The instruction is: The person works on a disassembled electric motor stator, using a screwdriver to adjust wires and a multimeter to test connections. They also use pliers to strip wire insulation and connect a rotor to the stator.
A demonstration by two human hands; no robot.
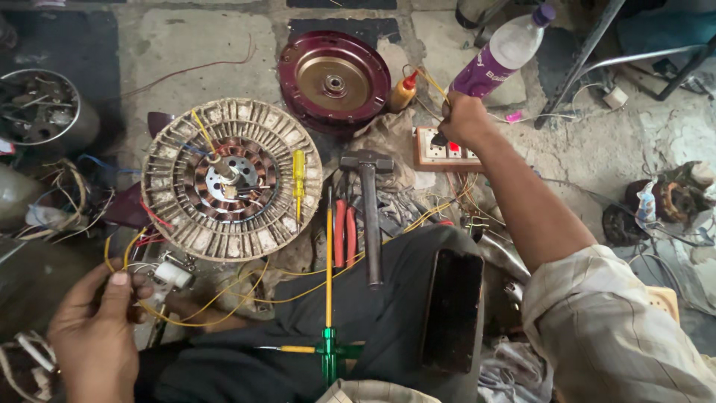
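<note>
My left hand (93,328) at the lower left pinches yellow wires (186,317) that loop toward a small white part (173,275). Just above lies a round fan stator (231,179) with copper windings and a grimy ribbed rim; a yellow-handled screwdriver (298,179) rests on its right edge. My right hand (461,119) reaches far right and is closed on a black plug and yellow wires at a white switch board (440,153).
A maroon fan cover (334,78) lies at the top centre with a small orange bottle (403,93) beside it. A hammer (370,216), red-handled pliers (344,233) and a yellow-green tester (328,298) lie in the middle. A plastic bottle (503,52) stands top right; a dark phone (451,310) rests on my lap.
</note>
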